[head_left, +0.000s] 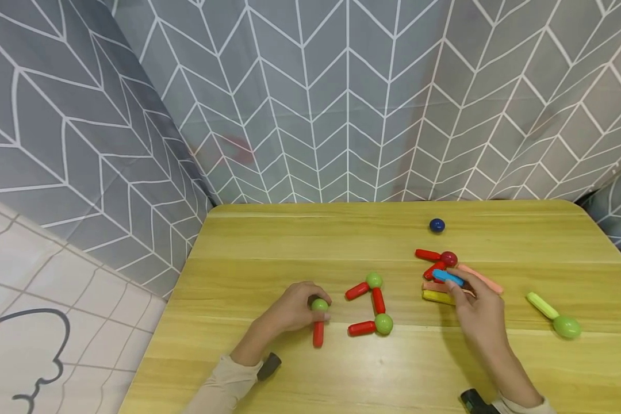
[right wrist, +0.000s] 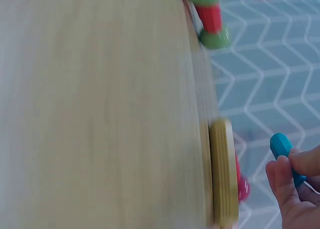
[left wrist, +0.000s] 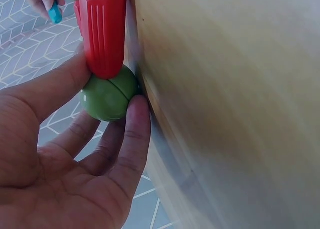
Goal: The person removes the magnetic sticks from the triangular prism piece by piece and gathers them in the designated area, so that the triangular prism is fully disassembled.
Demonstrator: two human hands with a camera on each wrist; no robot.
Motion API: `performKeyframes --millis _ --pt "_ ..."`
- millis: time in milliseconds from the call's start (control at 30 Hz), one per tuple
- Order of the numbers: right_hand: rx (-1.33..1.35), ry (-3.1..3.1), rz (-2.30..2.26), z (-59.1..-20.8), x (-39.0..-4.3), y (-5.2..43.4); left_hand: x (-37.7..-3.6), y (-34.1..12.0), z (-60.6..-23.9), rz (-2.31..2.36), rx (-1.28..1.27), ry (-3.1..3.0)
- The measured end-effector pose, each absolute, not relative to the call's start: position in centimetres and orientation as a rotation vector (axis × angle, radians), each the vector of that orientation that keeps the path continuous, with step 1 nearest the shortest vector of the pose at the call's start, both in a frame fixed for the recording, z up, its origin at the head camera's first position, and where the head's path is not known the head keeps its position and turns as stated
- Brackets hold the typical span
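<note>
My left hand grips a green ball between thumb and fingers, close against the table. A red rod is joined to that ball and points toward me. Over the pile of loose pieces, my right hand pinches a short blue rod between thumb and fingers. Between the hands lies a joined shape: an upper green ball and a lower green ball linked by a red connecting rod, each with another red rod sticking out to the left.
Beneath the right hand lie a yellow rod, orange rods and red rods around a dark red ball. A dark blue ball sits farther back. Far right is a green ball with a lime rod. A patterned curtain hangs behind the table.
</note>
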State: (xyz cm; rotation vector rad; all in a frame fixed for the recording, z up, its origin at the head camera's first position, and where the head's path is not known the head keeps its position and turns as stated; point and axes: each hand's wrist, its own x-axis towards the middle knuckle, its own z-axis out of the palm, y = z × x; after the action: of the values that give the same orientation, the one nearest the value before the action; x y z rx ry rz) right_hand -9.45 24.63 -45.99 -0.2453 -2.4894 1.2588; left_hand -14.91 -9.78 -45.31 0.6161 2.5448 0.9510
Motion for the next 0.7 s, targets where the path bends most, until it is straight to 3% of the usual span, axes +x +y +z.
performKeyframes --millis 367,700 --pt "-0.710 -2.401 1.324 -47.0 -8.0 29.4 -15.0 -9.6 -45.2 0.956 0.600 2.545" --pt "-0.822 -2.405 1.324 -48.0 -7.9 30.3 -14.8 -9.7 -45.4 0.988 0.528 2.571"
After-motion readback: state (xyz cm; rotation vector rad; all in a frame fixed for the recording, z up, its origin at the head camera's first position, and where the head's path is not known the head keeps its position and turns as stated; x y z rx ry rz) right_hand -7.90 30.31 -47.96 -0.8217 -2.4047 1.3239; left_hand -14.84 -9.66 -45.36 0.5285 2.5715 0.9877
